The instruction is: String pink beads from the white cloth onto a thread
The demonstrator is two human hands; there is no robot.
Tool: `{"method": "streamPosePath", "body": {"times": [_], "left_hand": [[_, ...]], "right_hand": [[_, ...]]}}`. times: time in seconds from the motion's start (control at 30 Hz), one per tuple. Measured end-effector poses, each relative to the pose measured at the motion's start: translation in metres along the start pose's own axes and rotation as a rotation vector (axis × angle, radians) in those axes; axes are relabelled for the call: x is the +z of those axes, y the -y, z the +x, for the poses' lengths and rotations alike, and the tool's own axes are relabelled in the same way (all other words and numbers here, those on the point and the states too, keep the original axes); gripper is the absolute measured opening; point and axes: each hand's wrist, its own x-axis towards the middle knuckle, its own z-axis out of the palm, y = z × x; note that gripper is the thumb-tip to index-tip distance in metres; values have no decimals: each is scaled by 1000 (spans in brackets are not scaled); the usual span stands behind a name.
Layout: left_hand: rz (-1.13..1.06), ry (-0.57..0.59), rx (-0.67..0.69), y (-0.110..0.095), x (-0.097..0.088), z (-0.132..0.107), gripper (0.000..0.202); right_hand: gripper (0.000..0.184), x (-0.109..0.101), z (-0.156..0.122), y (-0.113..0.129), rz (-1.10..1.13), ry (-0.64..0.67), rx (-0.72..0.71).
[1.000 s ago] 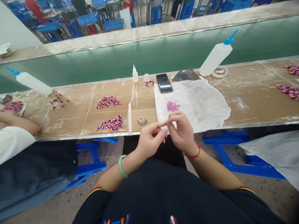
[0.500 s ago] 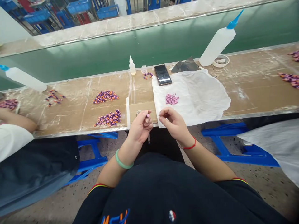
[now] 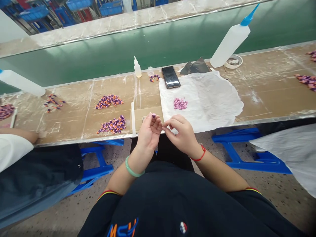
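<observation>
Between the thumb and forefinger of my left hand is a small purple-and-pink piece, its exact kind too small to tell. The other left fingers curl loosely, palm turned up. My right hand has thumb and forefinger pinched together, right at the left fingertips; whatever lies in that pinch is too small to make out. Beyond the right hand, a heap of tiny pink beads rests on a white cloth. Two piles of small purple-and-orange pieces lie to the left of my hands.
Behind the cloth's left edge lies a phone. A small dropper bottle stands farther back. At the right are a large white bottle with a blue nozzle and a tape roll. A co-worker's arm rests at the left.
My right hand has moved left to meet the left fingertips. The left hand's fingers have opened out somewhat, and the small piece now shows its purple side. The view has shifted slightly.
</observation>
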Motion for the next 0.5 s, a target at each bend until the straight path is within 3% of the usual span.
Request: {"method": "streamPosePath", "body": {"times": [0.17,0.27,0.4,0.5], "left_hand": [[-51,-25,-12,3,5,1,20],[-50,-33,-8,8,5,4,20],[-33,-28,-10,21,2,11,20],[-25,10,-9,33,-3,17,18]], "right_hand": [[14,3,-3,-1,-59,68,3],[18,5,-3,-3,-217,127,-59],[27,4,2,-5,-456,289,-142],[21,3,6,-5,-520,431,-140]]}}
